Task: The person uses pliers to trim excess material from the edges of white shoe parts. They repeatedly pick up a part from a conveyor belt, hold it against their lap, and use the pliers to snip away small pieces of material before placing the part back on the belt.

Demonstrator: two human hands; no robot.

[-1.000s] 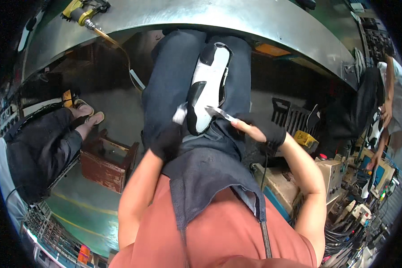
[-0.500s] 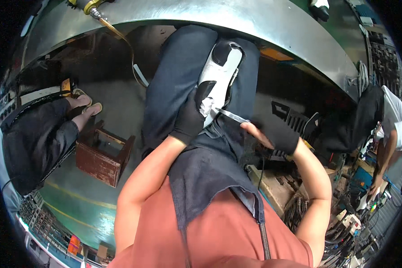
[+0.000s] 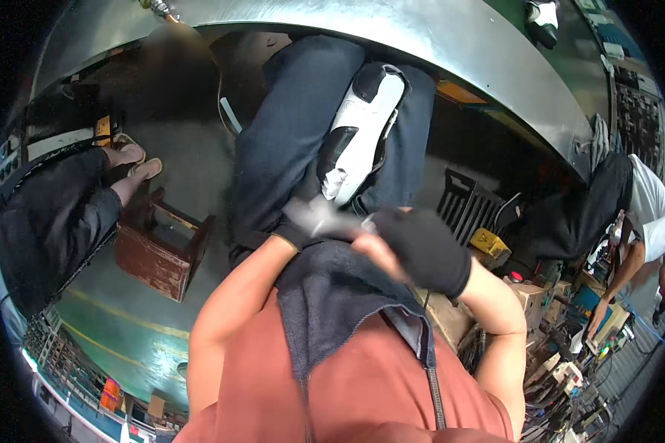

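Note:
A white shoe [image 3: 362,136] with black patches lies sole-side up, lengthwise across my lap. At its near end a crumpled white piece [image 3: 334,182] stands out. My left hand [image 3: 295,227], in a black fingerless glove, is just below that end; motion smears its fingers. A blurred whitish shape covers part of it, and I cannot tell what it is. To the right, my right hand [image 3: 421,244], also gloved in black, is closed with its thumb toward the left hand. It grips a thin silvery blade-like tool [image 3: 340,224], blurred between the hands.
A metal workbench [image 3: 458,44] curves across the front, with another shoe [image 3: 543,23] beyond it. At left are a wooden stool [image 3: 155,255] and a seated person's legs [image 3: 74,199]. At right stand a black slatted chair [image 3: 462,205], a yellow box [image 3: 490,246] and another person [image 3: 635,221].
Both hands have drawn back from the shoe toward my body. The right hand has moved left and the tool with it; the shoe's near end is now more exposed.

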